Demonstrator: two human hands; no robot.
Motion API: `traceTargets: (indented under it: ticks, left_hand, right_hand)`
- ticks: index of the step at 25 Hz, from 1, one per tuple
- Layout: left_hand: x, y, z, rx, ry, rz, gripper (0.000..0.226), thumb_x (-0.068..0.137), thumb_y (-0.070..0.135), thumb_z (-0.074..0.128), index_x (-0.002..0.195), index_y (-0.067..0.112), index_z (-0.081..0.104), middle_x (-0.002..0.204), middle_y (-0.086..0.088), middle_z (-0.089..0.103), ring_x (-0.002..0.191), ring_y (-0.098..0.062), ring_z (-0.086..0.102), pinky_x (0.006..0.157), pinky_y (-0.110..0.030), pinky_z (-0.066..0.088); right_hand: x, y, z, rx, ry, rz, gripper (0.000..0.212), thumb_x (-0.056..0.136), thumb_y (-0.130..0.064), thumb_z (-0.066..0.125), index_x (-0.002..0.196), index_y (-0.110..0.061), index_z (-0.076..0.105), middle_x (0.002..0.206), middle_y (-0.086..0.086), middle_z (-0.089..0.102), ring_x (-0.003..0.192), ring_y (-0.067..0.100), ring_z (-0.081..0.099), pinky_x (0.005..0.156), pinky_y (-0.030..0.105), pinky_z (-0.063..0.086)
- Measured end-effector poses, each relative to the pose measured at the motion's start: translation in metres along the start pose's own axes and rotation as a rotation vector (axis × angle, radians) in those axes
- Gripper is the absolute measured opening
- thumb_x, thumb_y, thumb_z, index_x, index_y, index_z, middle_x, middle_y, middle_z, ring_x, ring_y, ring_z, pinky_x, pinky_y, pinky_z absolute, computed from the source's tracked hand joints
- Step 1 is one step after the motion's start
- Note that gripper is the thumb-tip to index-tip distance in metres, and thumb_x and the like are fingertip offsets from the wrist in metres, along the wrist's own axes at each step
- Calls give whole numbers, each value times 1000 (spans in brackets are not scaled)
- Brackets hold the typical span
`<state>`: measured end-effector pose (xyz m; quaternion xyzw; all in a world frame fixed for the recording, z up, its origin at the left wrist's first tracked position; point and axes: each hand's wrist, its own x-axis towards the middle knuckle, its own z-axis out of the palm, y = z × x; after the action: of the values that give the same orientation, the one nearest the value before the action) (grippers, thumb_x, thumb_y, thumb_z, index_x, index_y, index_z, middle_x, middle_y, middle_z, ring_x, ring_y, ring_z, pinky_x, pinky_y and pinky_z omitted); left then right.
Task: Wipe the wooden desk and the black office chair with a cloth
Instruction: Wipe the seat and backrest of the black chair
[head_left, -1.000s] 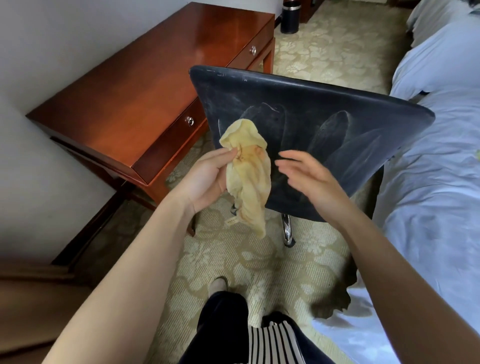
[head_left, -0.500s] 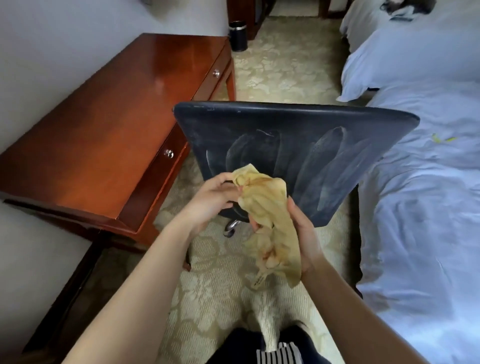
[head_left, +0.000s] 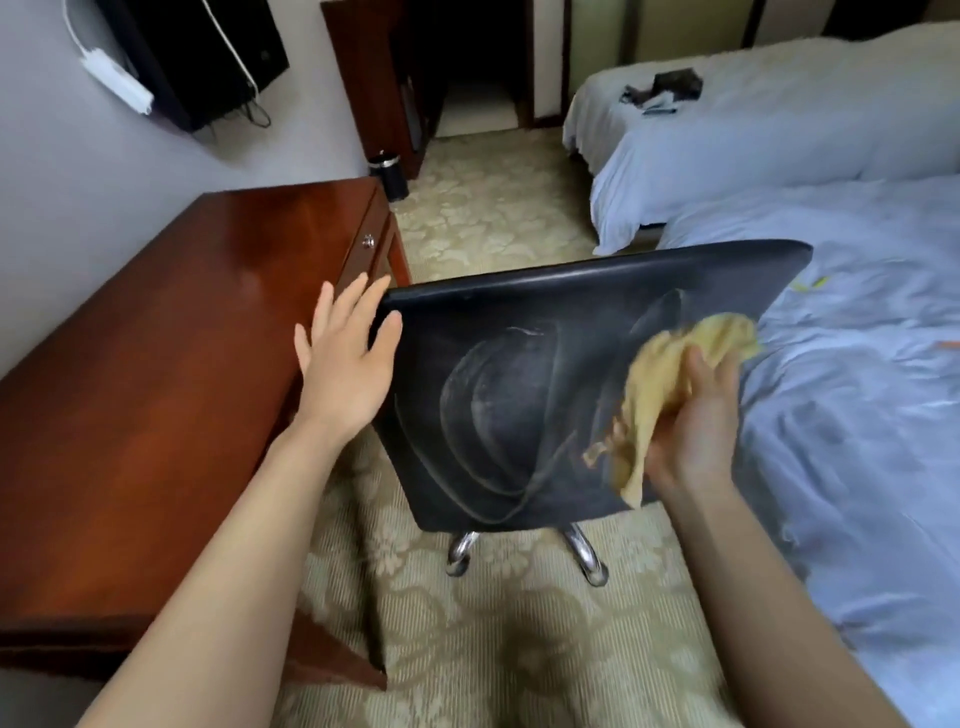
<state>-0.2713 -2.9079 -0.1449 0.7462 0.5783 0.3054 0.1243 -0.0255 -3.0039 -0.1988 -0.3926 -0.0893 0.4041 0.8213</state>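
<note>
Bunched in the right hand (head_left: 691, 431), the yellow cloth (head_left: 670, 379) is pressed to the right side of the black chair back (head_left: 519, 395), centre of the frame. Soft, limp and light, it looks best gripped as a wad, since loose ends dangle. Left hand (head_left: 345, 358) is spread wide at the chair's upper left corner, holding nothing. Wooden table (head_left: 156, 364) sits left; the small black bin (head_left: 389, 176) behind it shows no contents
</note>
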Motion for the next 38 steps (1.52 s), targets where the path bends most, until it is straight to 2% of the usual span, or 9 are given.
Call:
traceTargets:
  ticks: [3, 5, 10, 19, 24, 29, 31, 34, 38]
  left_hand:
    - [4, -11, 17, -9, 124, 81, 40, 102, 31, 32, 141, 30, 38, 147, 6, 35, 143, -15, 13, 117, -52, 5]
    - [6, -22, 34, 6, 217, 161, 39, 101, 30, 33, 139, 29, 39, 141, 6, 37, 140, -16, 17, 116, -55, 7]
    - [26, -40, 51, 110, 417, 315, 49, 90, 44, 25, 137, 34, 36, 136, 7, 38, 132, -18, 23, 111, -59, 16]
    - [32, -57, 68, 128, 507, 391, 43, 99, 30, 30, 142, 40, 28, 147, 15, 30, 136, -8, 18, 110, -62, 3]
    - [35, -63, 52, 59, 438, 415, 43, 101, 34, 19, 139, 52, 30, 146, 24, 30, 137, -1, 17, 111, -59, -3]
    - [41, -86, 50, -90, 513, 454, 42, 102, 38, 14, 132, 57, 37, 140, 28, 35, 134, 5, 19, 112, -55, -7]
    - [46, -93, 51, -136, 572, 441, 42, 102, 33, 18, 132, 52, 40, 137, 28, 37, 130, 10, 21, 112, -53, -8]
    - [51, -100, 56, -163, 627, 452, 40, 102, 32, 22, 131, 51, 41, 129, 32, 34, 128, 13, 20, 112, -52, -9]
    - [61, -105, 67, -225, 665, 476, 41, 101, 28, 25, 132, 49, 43, 126, 35, 30, 117, 21, 18, 113, -50, -10]
  right_hand:
    - [47, 9, 17, -464, 168, -359, 56, 99, -11, 39, 150, -18, 18, 151, 6, 26, 135, 17, 32, 116, 24, 18]
    - [67, 29, 26, -516, 259, -554, 53, 98, -10, 36, 149, -15, 21, 144, 7, 25, 127, 10, 30, 100, -2, 10]
    - [90, 69, 42, -471, 435, -950, 47, 96, -7, 42, 141, -16, 40, 126, 17, 44, 115, 31, 41, 88, 0, 9]
    - [69, 121, 50, -734, 92, -1516, 37, 88, -4, 50, 120, -18, 63, 125, 22, 49, 99, 41, 43, 89, 36, 30]
    - [38, 140, 92, -832, -242, -1923, 43, 80, 0, 52, 115, -20, 68, 113, 17, 62, 95, 36, 47, 74, 40, 47]
    - [66, 140, 87, -1121, -388, -2345, 29, 81, -4, 46, 95, -11, 71, 100, 7, 65, 94, 25, 43, 65, 36, 37]
    - [85, 129, 70, -1134, -301, -2407, 22, 80, 0, 47, 80, -4, 69, 94, 10, 66, 96, 26, 44, 68, 36, 36]
    - [104, 113, 37, -1112, -122, -2324, 22, 80, 0, 45, 93, 3, 63, 98, 16, 62, 95, 30, 45, 73, 39, 44]
    - [117, 85, -1, -1160, 125, -1883, 40, 85, -10, 38, 110, 6, 65, 106, 27, 63, 103, 41, 54, 94, 40, 38]
